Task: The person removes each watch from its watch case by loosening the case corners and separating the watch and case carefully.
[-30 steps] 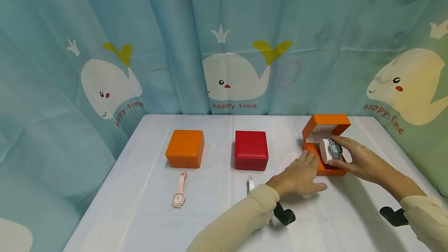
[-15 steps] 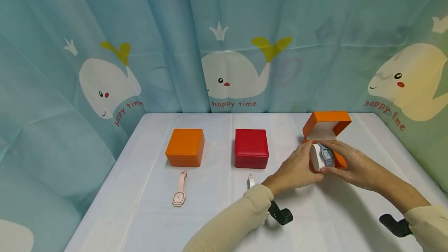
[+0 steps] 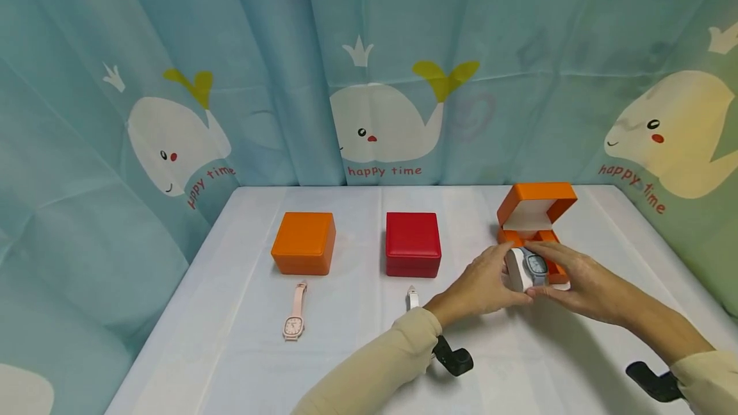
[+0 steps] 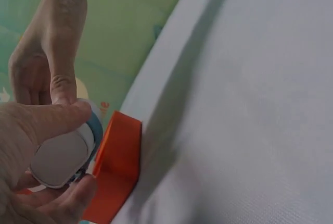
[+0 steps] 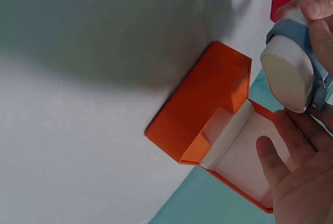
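Note:
A grey-blue wristwatch (image 3: 537,264) is strapped around a white watch cushion (image 3: 516,272), held just in front of the opened orange watch box (image 3: 557,272). My left hand (image 3: 474,282) grips the cushion's left end between thumb and fingers. From the other side, my right hand (image 3: 590,282) holds the watch, its thumb at the lower strap and its fingertips at the upper edge. The blue strap (image 5: 295,30) and its buckle (image 5: 319,95) show in the right wrist view. Behind the hands, the box lid (image 3: 537,193) stands raised, its inside pale.
A closed red box (image 3: 412,244) stands in the middle of the white table (image 3: 248,376), with a closed orange box (image 3: 303,243) to its left. A pink watch (image 3: 295,312) lies before the orange box. A white watch strap (image 3: 412,298) is partly hidden by my left arm.
The cushion with the watch has come out of the orange box, toward me and slightly left. My left hand has gone from lying straight-fingered at the box's side to gripping the cushion.

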`<action>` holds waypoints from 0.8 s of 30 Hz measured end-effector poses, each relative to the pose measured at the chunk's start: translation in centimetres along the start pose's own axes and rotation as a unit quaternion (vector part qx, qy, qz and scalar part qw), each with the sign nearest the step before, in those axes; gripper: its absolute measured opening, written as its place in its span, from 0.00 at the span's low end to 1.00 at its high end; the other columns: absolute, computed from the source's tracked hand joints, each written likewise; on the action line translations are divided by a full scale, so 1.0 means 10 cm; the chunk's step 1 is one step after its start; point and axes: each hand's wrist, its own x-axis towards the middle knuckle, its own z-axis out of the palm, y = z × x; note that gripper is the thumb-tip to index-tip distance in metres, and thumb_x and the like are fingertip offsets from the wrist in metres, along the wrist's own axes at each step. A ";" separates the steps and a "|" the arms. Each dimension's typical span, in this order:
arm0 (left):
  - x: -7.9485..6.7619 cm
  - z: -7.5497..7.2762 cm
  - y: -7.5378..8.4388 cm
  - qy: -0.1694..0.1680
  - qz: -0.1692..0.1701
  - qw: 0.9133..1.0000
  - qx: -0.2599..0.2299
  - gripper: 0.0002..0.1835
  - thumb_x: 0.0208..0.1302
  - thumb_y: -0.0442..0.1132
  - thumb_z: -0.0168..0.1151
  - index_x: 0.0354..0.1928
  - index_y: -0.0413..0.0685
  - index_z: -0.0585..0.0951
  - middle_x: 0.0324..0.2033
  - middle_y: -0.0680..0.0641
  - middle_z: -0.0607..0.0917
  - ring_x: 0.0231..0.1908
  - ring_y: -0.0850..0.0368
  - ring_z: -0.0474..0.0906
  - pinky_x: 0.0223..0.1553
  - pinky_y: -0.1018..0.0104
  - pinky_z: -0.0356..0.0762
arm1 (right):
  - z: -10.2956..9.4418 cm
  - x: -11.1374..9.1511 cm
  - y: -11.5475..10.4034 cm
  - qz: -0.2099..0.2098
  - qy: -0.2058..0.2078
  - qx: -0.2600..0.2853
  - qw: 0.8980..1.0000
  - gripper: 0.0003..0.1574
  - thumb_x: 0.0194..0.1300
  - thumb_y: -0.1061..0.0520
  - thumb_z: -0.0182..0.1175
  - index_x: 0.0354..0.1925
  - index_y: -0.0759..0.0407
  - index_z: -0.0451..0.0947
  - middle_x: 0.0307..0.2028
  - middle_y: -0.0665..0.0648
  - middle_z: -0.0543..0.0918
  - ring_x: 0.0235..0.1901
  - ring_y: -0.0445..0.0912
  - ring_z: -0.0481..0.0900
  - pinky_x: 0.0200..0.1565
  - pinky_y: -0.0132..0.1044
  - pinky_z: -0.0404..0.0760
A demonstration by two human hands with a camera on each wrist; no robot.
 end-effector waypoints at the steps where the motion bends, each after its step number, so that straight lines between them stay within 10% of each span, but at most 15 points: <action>1: -0.02 -0.01 0.00 -0.002 0.000 1.000 -0.003 0.49 0.56 0.51 0.79 0.76 0.52 0.63 0.55 0.57 0.76 0.48 0.71 0.73 0.49 0.78 0.69 | 0.00 -0.01 -0.02 0.002 0.000 0.000 1.000 0.49 0.50 0.51 0.82 0.65 0.66 0.72 0.59 0.65 0.78 0.50 0.57 0.80 0.44 0.41 0.84; 14: -0.18 -0.11 -0.08 -0.024 -0.009 0.993 -0.119 0.44 0.55 0.43 0.79 0.72 0.45 0.69 0.60 0.54 0.73 0.42 0.75 0.78 0.38 0.85 0.74 | 0.05 -0.05 -0.24 0.054 -0.017 0.060 0.997 0.49 0.54 0.47 0.79 0.67 0.67 0.72 0.62 0.68 0.75 0.55 0.63 0.76 0.48 0.62 0.80; 24: -0.18 -0.25 -0.11 -0.025 -0.009 0.977 -0.209 0.40 0.49 0.36 0.82 0.66 0.45 0.75 0.51 0.58 0.79 0.35 0.73 0.81 0.37 0.79 0.79 | 0.01 -0.02 -0.38 0.117 -0.033 0.175 0.977 0.55 0.54 0.50 0.80 0.73 0.62 0.65 0.65 0.67 0.72 0.54 0.68 0.79 0.47 0.35 0.82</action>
